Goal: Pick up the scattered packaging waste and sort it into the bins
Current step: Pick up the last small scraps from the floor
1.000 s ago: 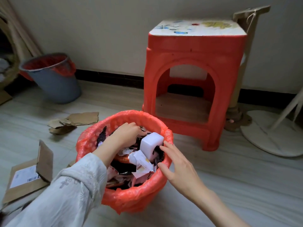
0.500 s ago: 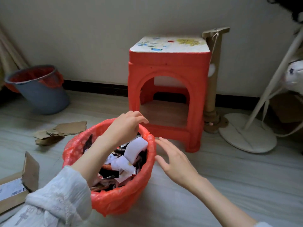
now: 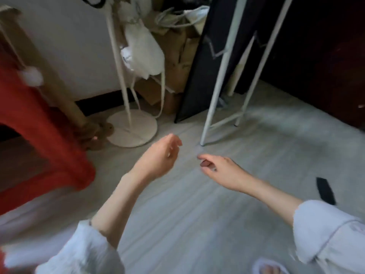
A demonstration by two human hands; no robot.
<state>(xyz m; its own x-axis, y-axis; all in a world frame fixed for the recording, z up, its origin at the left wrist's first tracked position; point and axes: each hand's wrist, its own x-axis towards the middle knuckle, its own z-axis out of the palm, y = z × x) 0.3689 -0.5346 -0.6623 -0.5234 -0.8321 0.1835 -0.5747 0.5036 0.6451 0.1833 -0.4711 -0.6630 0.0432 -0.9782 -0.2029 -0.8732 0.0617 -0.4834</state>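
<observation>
— What are the hands doing?

— Both hang over the pale floor [image 3: 197, 214] mid-frame. The left hand [image 3: 158, 157] has loosely curled fingers and holds nothing. The right hand [image 3: 219, 169] is just beside it, fingers relaxed, also holding nothing.

— Any packaging waste?

— A flat black strip [image 3: 325, 190] lies on the floor at the right edge, well apart from the hands; the blur hides what it is.

— And the bins?

— Only a red stool [image 3: 39, 135] at the left and a white stand [image 3: 132, 127] beside it.
</observation>
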